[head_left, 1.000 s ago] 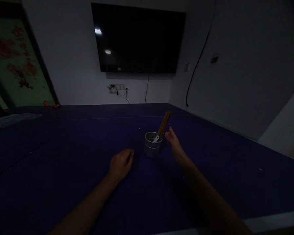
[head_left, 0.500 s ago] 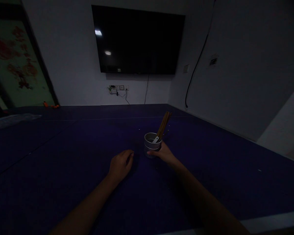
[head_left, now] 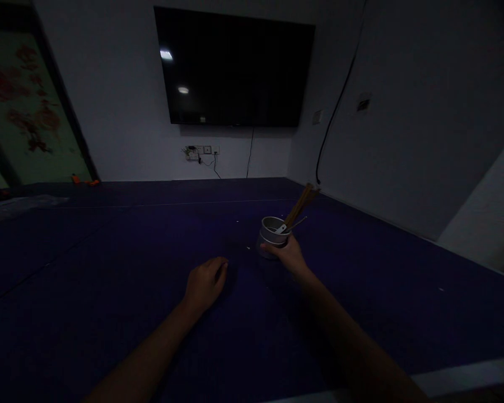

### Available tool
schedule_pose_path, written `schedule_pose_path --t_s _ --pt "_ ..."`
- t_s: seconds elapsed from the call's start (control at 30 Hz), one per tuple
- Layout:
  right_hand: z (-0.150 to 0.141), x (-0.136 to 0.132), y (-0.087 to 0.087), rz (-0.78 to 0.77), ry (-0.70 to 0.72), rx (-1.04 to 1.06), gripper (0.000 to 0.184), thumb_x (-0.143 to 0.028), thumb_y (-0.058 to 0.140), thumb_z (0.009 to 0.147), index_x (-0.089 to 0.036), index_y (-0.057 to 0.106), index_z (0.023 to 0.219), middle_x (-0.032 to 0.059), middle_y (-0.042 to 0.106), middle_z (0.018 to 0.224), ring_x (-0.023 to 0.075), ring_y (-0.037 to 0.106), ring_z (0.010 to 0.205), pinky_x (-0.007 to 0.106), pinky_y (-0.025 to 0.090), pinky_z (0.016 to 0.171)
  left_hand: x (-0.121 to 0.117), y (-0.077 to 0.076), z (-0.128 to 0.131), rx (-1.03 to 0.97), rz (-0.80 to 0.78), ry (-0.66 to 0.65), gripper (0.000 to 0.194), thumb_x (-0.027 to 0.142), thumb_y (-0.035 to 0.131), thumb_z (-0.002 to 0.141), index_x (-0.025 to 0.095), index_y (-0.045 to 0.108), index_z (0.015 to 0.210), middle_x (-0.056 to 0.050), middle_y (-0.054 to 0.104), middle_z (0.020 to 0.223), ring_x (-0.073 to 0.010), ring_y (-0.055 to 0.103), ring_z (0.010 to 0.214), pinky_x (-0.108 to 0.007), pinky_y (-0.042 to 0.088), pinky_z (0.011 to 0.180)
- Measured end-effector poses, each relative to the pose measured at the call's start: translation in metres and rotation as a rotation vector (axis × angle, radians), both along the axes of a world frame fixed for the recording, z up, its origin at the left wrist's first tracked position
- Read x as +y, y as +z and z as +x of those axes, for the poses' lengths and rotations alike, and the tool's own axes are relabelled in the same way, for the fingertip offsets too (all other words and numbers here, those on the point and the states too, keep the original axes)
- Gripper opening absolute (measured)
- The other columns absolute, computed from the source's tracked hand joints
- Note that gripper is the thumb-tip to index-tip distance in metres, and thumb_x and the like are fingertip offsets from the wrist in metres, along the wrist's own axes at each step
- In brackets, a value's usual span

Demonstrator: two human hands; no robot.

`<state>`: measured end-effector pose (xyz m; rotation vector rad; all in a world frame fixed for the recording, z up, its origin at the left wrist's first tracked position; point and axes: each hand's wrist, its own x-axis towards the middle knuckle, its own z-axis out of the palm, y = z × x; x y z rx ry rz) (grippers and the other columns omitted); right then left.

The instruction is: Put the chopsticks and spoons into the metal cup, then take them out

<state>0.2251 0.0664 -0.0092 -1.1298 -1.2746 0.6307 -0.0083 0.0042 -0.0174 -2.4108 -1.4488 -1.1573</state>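
Observation:
My right hand (head_left: 292, 256) is wrapped round the near right side of a round grey utensil holder (head_left: 272, 238), thumb across its front. The holder leans to the right. A bundle of brown wooden chopsticks (head_left: 298, 207) sticks out of it, slanting up to the right. Beside them show a pale metal utensil handle (head_left: 281, 229) with a hole and a thin stick-like piece (head_left: 299, 223). Left of the holder, apart from it, my left hand (head_left: 205, 284) rests on the dark blue surface (head_left: 151, 252), fingers curled in and nothing visible in them.
A large television (head_left: 235, 70) hangs on the far wall above sockets and cables (head_left: 204, 151). Clear plastic wrapping (head_left: 23, 207) lies at far left, with orange objects (head_left: 84, 180) beyond it. A black cable (head_left: 338, 106) runs down the right wall. Small white specks dot the surface.
My right hand has moved the utensil holder to the right and slightly away, tipping it further right. The chopsticks lean more, and the thin piece now stands apart from them. My left hand stays put.

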Motion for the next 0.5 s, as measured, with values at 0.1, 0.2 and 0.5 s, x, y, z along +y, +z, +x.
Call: schedule_pose_path --t_s 0.1,0.2,0.5 --pt "0.029 0.007 0.004 0.078 -0.259 -0.018 0.074 -0.041 0.077 0.047 -0.013 0.05 0.11 0.0139 0.06 0.11 0.0254 0.058 0.099 0.04 0.045 0.085 0.0 0.0 0.001 -0.004 -0.01 0.004 0.026 0.026 0.038 0.088 0.02 0.063 0.093 -0.004 0.071 0.087 -0.0148 0.066 0.074 -0.025 0.05 0.064" --pt "0.063 0.013 0.0 0.079 -0.494 -0.055 0.077 -0.043 0.077 0.044 -0.014 0.049 0.111 0.0135 0.061 0.108 0.0263 0.058 0.097 0.041 0.044 0.084 -0.001 0.0 0.001 0.001 -0.02 0.007 0.025 0.026 0.039 0.087 0.02 0.063 0.093 -0.004 0.071 0.085 -0.0144 0.065 0.071 -0.025 0.05 0.063" --pt "0.106 0.02 -0.023 -0.037 -0.702 -0.084 0.078 -0.046 0.075 0.041 -0.018 0.05 0.109 0.0115 0.061 0.106 0.0284 0.058 0.093 0.04 0.045 0.078 0.001 0.0 0.0 0.013 -0.017 0.006 0.026 0.027 0.038 0.088 0.021 0.063 0.09 -0.003 0.07 0.081 -0.014 0.065 0.07 -0.024 0.049 0.062"
